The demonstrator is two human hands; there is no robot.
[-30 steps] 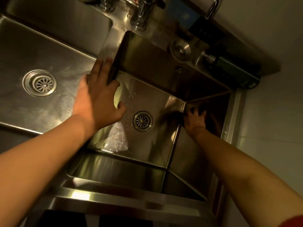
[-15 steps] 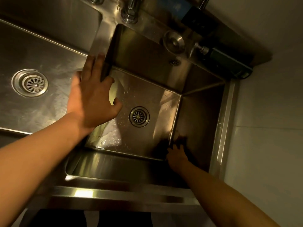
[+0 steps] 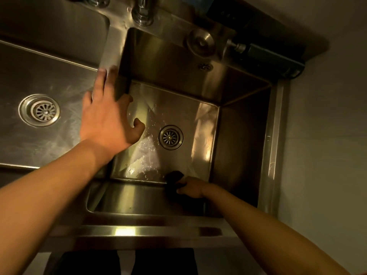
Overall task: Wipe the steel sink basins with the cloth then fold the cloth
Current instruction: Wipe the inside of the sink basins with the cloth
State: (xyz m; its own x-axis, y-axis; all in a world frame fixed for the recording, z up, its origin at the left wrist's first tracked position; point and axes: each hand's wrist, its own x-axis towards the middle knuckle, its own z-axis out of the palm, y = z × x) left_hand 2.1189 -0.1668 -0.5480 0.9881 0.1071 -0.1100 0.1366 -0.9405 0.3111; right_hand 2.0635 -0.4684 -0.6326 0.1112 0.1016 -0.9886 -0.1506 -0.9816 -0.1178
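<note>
A person leans over a steel double sink, the right hand (image 3: 191,188) deep in the right basin (image 3: 200,124), fingers curled round a dark cloth (image 3: 174,180) and pressing it into the seam where the basin floor meets the near wall; the cloth sits a little right of that seam's middle, bunched, its shape otherwise lost in shadow. The left hand (image 3: 108,118) rests with fingers straight and spread on the divider (image 3: 110,46) between the two basins, gripping nothing, thumb hooked over the right basin's edge; it appears to serve as a brace. The unwiped ground, by the look of it, lies to the left of the cloth: water beads and a wet sheen cover the floor from the near-left corner up toward the drain (image 3: 170,137), so the coming stroke would likely run leftward along the near edge, away from the right wall; the right hand alone is placed to make it. The left basin (image 3: 49,76), with its own drain (image 3: 39,110), lies beyond the divider, nearer the bracing hand; folding has not begun. A faucet base (image 3: 142,15) stands at the far rim.
</note>
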